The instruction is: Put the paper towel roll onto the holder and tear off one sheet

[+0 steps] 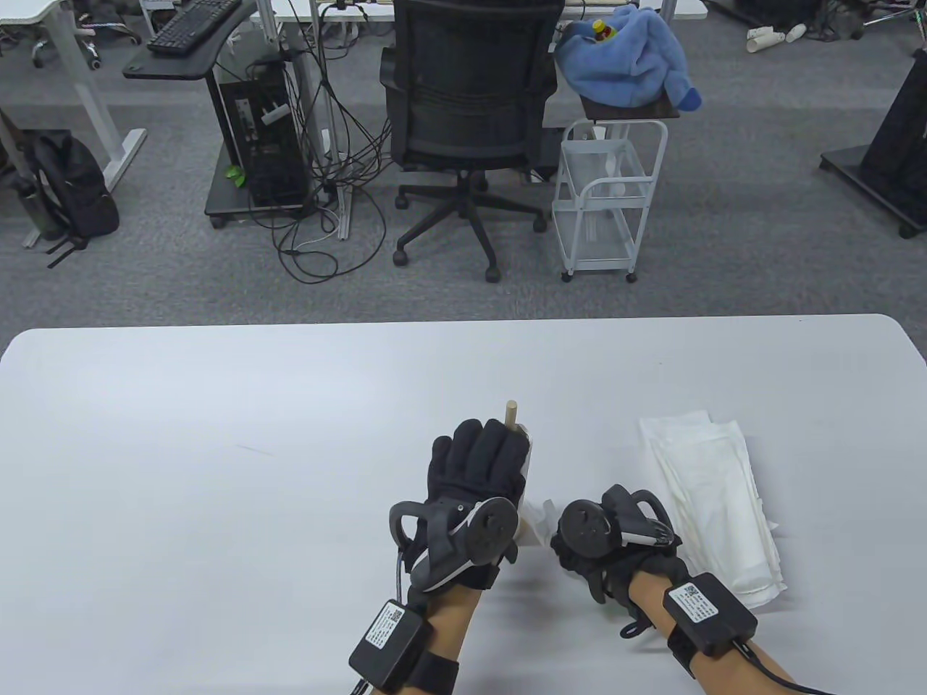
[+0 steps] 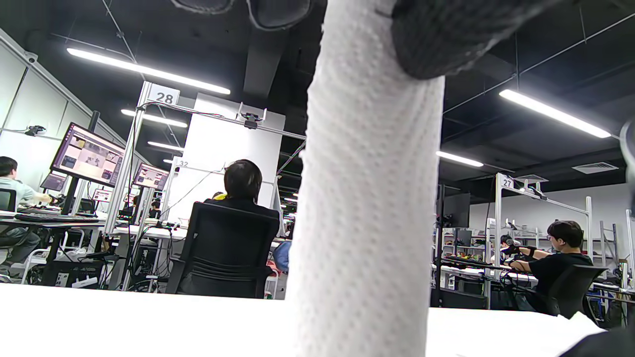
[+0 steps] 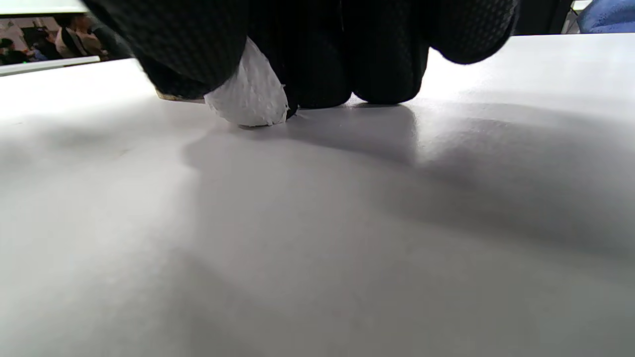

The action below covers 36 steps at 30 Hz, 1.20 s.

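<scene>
The paper towel roll [image 1: 527, 463] stands upright on the holder, whose wooden rod tip [image 1: 511, 414] pokes out above it. My left hand [image 1: 478, 463] wraps round the roll from above, hiding most of it. In the left wrist view the white embossed roll [image 2: 367, 208] fills the centre, with my fingers [image 2: 446, 34] curled over its top. My right hand [image 1: 590, 539] sits just right of the roll, low on the table. It pinches the loose end of the sheet [image 1: 537, 518]. The right wrist view shows that sheet end [image 3: 250, 96] bunched under my fingers [image 3: 322, 59], down against the table.
A pile of loose white paper towel sheets [image 1: 717, 499] lies on the white table [image 1: 217, 470], right of my right hand. Beyond the far edge stand an office chair [image 1: 471, 108] and a white trolley [image 1: 608, 195].
</scene>
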{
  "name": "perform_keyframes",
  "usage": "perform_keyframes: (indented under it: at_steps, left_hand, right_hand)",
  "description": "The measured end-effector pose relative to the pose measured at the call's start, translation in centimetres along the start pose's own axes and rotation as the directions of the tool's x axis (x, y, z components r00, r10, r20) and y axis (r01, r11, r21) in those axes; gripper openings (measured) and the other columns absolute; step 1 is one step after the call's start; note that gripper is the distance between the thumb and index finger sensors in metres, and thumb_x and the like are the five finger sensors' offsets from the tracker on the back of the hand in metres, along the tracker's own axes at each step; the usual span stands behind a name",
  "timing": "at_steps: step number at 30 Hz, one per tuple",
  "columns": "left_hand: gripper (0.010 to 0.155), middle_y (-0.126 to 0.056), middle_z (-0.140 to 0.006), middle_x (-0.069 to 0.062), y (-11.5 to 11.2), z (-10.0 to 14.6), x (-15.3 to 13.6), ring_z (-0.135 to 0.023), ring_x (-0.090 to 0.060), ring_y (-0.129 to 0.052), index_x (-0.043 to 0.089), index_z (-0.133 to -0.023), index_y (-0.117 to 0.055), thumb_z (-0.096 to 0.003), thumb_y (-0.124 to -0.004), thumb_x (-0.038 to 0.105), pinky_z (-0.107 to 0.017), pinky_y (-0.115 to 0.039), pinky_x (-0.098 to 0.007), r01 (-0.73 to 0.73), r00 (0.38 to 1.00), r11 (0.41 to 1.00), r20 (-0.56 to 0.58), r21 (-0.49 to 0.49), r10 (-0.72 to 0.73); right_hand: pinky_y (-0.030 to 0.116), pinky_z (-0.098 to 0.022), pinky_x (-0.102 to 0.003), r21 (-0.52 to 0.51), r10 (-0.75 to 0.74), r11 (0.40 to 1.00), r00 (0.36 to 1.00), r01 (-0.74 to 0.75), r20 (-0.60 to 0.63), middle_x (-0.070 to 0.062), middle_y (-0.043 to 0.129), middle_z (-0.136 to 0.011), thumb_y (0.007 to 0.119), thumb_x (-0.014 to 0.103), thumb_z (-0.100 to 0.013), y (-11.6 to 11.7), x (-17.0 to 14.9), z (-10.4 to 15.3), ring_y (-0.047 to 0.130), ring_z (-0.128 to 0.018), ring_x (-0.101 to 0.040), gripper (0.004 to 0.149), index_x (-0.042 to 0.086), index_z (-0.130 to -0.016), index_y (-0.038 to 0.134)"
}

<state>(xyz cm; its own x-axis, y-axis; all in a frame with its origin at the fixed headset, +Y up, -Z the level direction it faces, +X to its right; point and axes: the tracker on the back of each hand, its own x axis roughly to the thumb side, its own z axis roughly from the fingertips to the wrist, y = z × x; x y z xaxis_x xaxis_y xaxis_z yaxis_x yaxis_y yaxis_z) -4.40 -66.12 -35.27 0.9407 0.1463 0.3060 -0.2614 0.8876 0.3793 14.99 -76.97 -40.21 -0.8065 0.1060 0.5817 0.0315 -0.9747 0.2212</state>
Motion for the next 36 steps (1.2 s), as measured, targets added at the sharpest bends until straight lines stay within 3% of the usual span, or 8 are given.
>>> perform_keyframes:
  at_steps: [9,23,26,28,31,36]
  left_hand:
    - [0.067,-0.024,-0.110,0.013,0.0,0.0,0.1,-0.108,-0.031,-0.041,0.043,-0.102,-0.031,-0.0502,-0.074,0.041,-0.079,-0.041,-0.058,0.008,1.000,1.000,-0.002,0.001,-0.008]
    - [0.067,-0.024,-0.110,0.012,0.0,0.0,0.2,-0.108,-0.031,-0.041,0.043,-0.102,-0.031,-0.0501,-0.074,0.041,-0.079,-0.041,-0.058,0.008,1.000,1.000,-0.007,0.003,-0.008]
    - [0.067,-0.023,-0.110,0.012,0.0,0.0,0.2,-0.108,-0.031,-0.041,0.043,-0.102,-0.031,-0.0503,-0.074,0.041,-0.079,-0.042,-0.058,0.006,1.000,1.000,-0.007,0.003,-0.006]
    - [0.067,-0.023,-0.110,0.012,0.0,0.0,0.1,-0.108,-0.031,-0.041,0.043,-0.102,-0.031,-0.0502,-0.074,0.041,-0.079,-0.042,-0.058,0.000,1.000,1.000,-0.007,0.002,0.000]
    - [0.067,-0.023,-0.110,0.012,0.0,0.0,0.1,-0.108,-0.031,-0.041,0.043,-0.102,-0.031,-0.0503,-0.074,0.041,-0.079,-0.042,-0.058,-0.001,1.000,1.000,-0.007,0.002,0.001]
    - [0.067,-0.023,-0.110,0.013,0.0,0.0,0.0,-0.109,-0.029,-0.042,0.044,-0.102,-0.030,-0.0503,-0.073,0.042,-0.080,-0.044,-0.055,-0.011,1.000,1.000,-0.008,0.000,0.011]
  right_hand:
    - [0.061,-0.064,-0.054,0.037,0.011,0.999,1.000,-0.010,-0.016,-0.009,0.074,-0.096,0.079,0.035,-0.044,0.0,0.0,0.2,0.075,-0.085,-0.038,0.039,0.023,-0.081,0.083]
    - [0.059,-0.065,-0.054,0.087,-0.017,0.996,0.999,0.020,-0.043,-0.010,0.070,-0.098,0.079,0.036,-0.043,0.0,-1.6,3.0,0.071,-0.087,-0.039,0.039,0.023,-0.080,0.084]
    - [0.060,-0.065,-0.053,-0.030,-0.061,0.998,0.998,0.060,-0.002,-0.009,0.072,-0.097,0.078,0.037,-0.044,-1.3,-1.9,4.3,0.073,-0.086,-0.038,0.039,0.024,-0.080,0.084]
    - [0.060,-0.064,-0.054,-0.155,-0.103,0.982,0.994,0.108,0.042,-0.010,0.073,-0.096,0.078,0.037,-0.044,-3.5,-2.0,6.2,0.074,-0.085,-0.039,0.039,0.025,-0.081,0.083]
    - [0.062,-0.063,-0.054,-0.376,-0.135,0.912,0.985,0.166,0.108,-0.010,0.077,-0.094,0.077,0.038,-0.045,-7.8,-2.2,10.1,0.078,-0.083,-0.038,0.039,0.027,-0.082,0.082]
    - [0.061,-0.064,-0.054,-0.527,-0.233,0.806,0.963,0.269,0.135,-0.009,0.075,-0.096,0.077,0.039,-0.045,-14.3,-3.5,17.2,0.077,-0.084,-0.038,0.039,0.026,-0.081,0.084]
